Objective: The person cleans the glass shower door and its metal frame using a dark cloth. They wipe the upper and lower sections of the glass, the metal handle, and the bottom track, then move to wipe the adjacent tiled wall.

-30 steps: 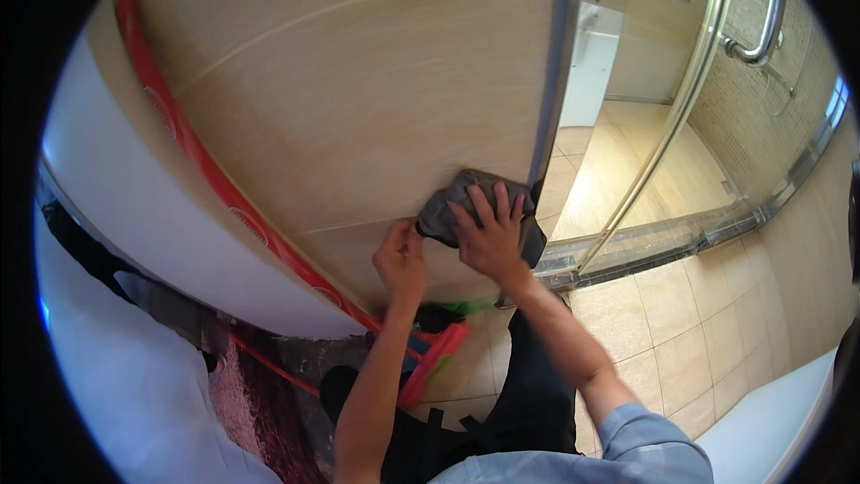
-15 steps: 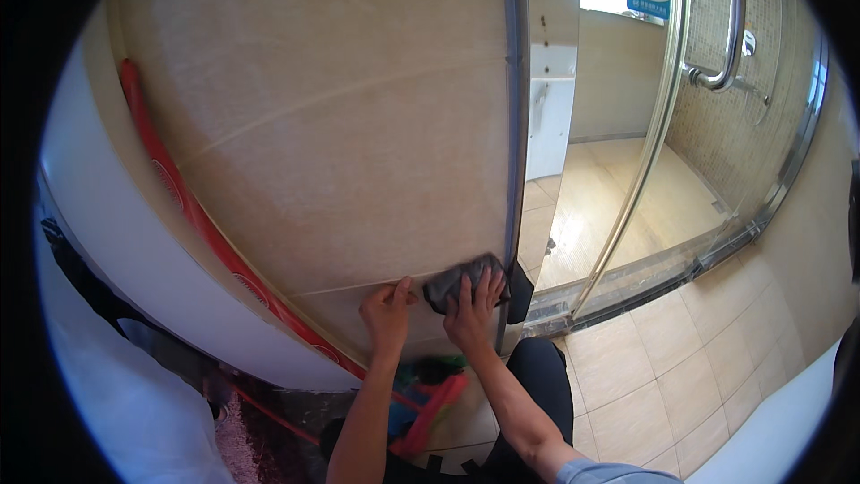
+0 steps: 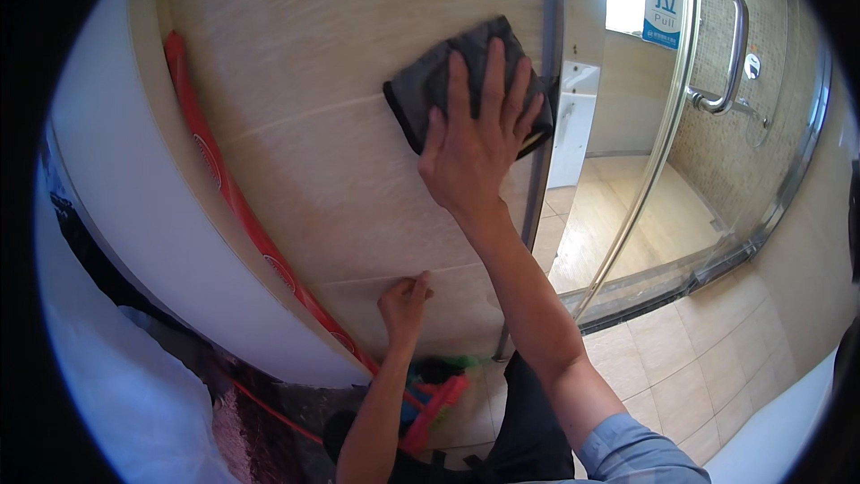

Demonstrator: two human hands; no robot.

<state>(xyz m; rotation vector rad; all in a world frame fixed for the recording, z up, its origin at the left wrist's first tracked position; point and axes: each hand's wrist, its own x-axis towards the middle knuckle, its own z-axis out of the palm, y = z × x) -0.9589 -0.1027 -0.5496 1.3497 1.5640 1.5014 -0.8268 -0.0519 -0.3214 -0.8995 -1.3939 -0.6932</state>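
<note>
A dark grey cleaning cloth [image 3: 421,85] with a black edge lies folded against the beige tiled wall [image 3: 305,188]. My right hand [image 3: 479,130] presses it there with fingers spread, high up beside the metal door frame [image 3: 548,81]. Lower down and to the left, my left hand [image 3: 405,306] is closed by the wall, thumb and forefinger together. Whatever those fingers may hold is hidden.
A long red handle [image 3: 235,202] leans along the wall's left edge. Below my left hand is a red plastic tool [image 3: 436,408] on the floor. At right stands a glass shower door [image 3: 645,161] with a metal handle [image 3: 742,45].
My right hand has slid the cloth from low on the wall to well above my left hand. My left hand stays low, closed. The view has shifted slightly.
</note>
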